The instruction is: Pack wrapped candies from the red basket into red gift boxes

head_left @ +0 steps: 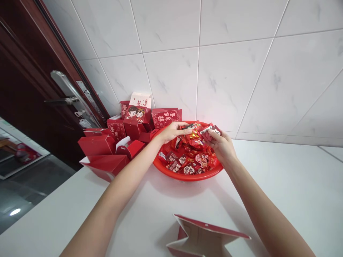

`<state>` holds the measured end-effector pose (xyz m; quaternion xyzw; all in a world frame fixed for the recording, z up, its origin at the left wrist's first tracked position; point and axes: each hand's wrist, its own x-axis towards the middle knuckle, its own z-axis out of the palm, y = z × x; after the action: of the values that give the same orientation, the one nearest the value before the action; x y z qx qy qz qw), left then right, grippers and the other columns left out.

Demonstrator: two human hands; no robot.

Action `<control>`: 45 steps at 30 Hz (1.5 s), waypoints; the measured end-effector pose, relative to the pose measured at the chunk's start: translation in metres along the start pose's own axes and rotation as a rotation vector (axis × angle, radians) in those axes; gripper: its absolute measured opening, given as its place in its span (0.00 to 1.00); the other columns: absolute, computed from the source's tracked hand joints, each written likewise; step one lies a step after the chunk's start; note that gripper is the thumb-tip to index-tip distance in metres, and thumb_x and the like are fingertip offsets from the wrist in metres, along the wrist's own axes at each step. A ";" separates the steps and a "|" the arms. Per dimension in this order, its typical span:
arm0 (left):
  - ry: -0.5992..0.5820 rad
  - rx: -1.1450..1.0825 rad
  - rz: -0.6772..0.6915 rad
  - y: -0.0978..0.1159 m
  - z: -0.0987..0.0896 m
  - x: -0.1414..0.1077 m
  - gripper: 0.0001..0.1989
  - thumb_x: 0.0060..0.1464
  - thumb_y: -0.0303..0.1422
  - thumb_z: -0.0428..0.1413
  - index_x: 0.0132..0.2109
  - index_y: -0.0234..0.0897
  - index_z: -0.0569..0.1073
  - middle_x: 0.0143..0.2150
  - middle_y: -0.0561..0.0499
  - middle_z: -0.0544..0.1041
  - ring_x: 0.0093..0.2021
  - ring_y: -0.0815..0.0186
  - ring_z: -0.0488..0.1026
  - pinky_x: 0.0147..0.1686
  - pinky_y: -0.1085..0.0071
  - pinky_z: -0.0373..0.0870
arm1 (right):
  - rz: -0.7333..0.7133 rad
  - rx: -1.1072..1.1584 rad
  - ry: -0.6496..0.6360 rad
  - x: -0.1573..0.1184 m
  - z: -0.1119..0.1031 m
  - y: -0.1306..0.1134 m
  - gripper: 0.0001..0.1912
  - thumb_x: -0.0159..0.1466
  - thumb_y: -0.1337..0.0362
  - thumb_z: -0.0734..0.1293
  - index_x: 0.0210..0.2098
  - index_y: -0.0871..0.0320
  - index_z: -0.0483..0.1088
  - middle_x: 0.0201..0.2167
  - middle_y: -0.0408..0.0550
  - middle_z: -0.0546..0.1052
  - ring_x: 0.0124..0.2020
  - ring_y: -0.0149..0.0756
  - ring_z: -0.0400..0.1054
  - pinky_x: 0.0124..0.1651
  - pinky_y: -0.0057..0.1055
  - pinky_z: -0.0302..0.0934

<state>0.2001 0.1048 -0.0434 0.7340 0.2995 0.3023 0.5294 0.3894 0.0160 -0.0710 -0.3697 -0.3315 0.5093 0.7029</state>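
A red plastic basket (187, 176) holds many wrapped candies (191, 160) in red, dark red and pink wrappers. Over its right rim, my right hand (221, 142) is closed on a few dark red candy packets (211, 132), pinched between thumb and fingers. My left hand (175, 131) reaches over the back left of the basket, its fingertips on a shiny red and gold candy (195, 134). Close to me on the table stands a red paper box (211, 228) with its top open and a pale inside showing.
Several red gift boxes (107, 146) stand grouped left of the basket against the white tiled wall (171, 82). One box (136, 112) bears two cartoon figures. At the left is a dark red door with a metal handle (64, 100), beyond the white table's (281, 185) left edge.
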 end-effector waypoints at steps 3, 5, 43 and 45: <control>0.089 0.037 0.012 0.000 -0.013 -0.001 0.19 0.43 0.40 0.68 0.41 0.34 0.80 0.38 0.49 0.81 0.37 0.65 0.76 0.42 0.67 0.71 | 0.024 -0.011 0.056 0.000 0.000 -0.002 0.17 0.44 0.60 0.79 0.30 0.56 0.72 0.27 0.42 0.75 0.33 0.37 0.73 0.38 0.35 0.73; 0.126 0.155 -0.011 0.001 -0.027 -0.005 0.11 0.42 0.36 0.65 0.34 0.35 0.79 0.33 0.52 0.79 0.33 0.67 0.73 0.39 0.69 0.70 | 0.021 -0.009 0.098 0.000 0.000 -0.002 0.16 0.44 0.62 0.78 0.30 0.56 0.73 0.28 0.43 0.77 0.33 0.36 0.72 0.37 0.34 0.73; -0.211 0.613 -0.111 -0.018 -0.009 -0.005 0.16 0.41 0.23 0.57 0.38 0.37 0.82 0.38 0.50 0.82 0.39 0.63 0.77 0.39 0.73 0.69 | -0.017 -0.092 0.093 -0.002 0.005 -0.001 0.12 0.46 0.60 0.75 0.29 0.55 0.74 0.28 0.43 0.78 0.32 0.36 0.71 0.31 0.30 0.68; -0.213 0.702 -0.101 -0.013 -0.006 -0.008 0.14 0.41 0.23 0.58 0.35 0.39 0.83 0.37 0.52 0.83 0.39 0.63 0.77 0.39 0.73 0.68 | -0.015 -0.099 0.091 -0.002 0.005 -0.001 0.12 0.46 0.60 0.75 0.29 0.55 0.74 0.29 0.43 0.78 0.32 0.37 0.71 0.32 0.30 0.68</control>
<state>0.1891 0.1059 -0.0557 0.8825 0.3641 0.0766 0.2877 0.3852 0.0146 -0.0679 -0.4244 -0.3267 0.4694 0.7020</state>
